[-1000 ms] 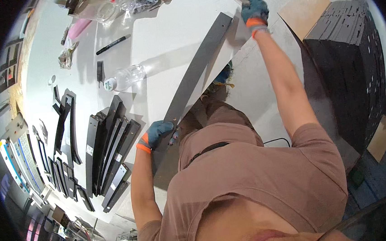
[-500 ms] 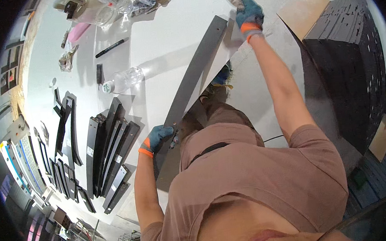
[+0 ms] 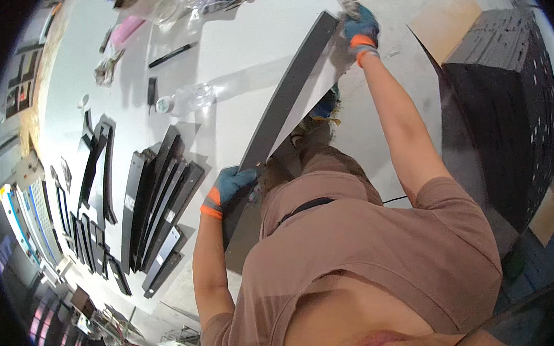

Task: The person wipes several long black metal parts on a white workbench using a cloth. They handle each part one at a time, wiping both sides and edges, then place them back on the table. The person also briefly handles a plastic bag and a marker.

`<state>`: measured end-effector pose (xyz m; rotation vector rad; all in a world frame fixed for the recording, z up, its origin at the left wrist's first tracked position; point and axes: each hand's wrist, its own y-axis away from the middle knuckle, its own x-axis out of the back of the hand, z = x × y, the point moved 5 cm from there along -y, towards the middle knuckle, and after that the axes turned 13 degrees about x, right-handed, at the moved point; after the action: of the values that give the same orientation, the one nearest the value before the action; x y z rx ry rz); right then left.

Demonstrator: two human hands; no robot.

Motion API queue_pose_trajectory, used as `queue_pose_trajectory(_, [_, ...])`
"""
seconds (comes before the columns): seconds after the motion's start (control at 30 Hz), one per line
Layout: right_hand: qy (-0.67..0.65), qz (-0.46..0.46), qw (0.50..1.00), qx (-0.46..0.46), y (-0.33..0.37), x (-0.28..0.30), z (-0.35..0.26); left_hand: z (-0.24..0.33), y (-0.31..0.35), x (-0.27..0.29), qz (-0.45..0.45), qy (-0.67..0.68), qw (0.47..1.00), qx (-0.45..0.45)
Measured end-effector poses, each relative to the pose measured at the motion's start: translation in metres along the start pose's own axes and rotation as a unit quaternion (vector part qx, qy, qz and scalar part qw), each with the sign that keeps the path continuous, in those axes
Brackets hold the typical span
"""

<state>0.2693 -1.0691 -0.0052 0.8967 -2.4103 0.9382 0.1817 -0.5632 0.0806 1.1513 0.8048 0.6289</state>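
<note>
A workshop, judging by stacked dark panels, laid-out bars and caged fan

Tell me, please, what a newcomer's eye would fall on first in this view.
Probably the long dark bar slanting across the middle, with the gloved left grip at its lower part and the gloved right grip, holding something pale and rag-like, by its upper end. Next might come the fanned dark bars on the white table at left, and the tall dark stack at right.
</note>
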Motion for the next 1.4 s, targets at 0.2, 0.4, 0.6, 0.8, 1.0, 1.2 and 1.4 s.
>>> queue_pose_trajectory(0.2, [-0.400,-0.026,0.854,-0.331,0.076,0.004,-0.124,0.064,0.038,-0.015,0.092,-0.068,0.988,-0.104])
queue_pose_trajectory(0.4, [-0.519,-0.155,0.835,-0.097,0.089,0.019,-0.275,0.138,0.075,-0.056,0.066,-0.098,0.961,-0.250])
queue_pose_trajectory(0.6, [-0.369,-0.156,0.887,0.232,-0.029,0.080,-0.367,0.198,0.160,-0.066,0.196,-0.165,0.769,-0.585])
queue_pose_trajectory(0.8, [-0.313,-0.063,0.853,0.413,-0.075,0.112,-0.435,0.159,0.294,-0.067,0.603,-0.272,0.216,-0.718])
queue_pose_trajectory(1.0, [0.018,-0.041,0.838,0.543,-0.004,0.057,-0.409,0.147,0.328,-0.091,0.659,-0.532,0.044,-0.530])
queue_pose_trajectory(1.2, [-0.017,-0.067,0.808,0.586,0.082,0.010,-0.372,0.119,0.245,-0.024,0.541,-0.589,0.557,-0.224])
queue_pose_trajectory(1.4, [-0.017,-0.242,0.819,0.520,0.129,-0.012,-0.347,0.041,0.130,0.025,0.483,-0.508,0.676,-0.227])
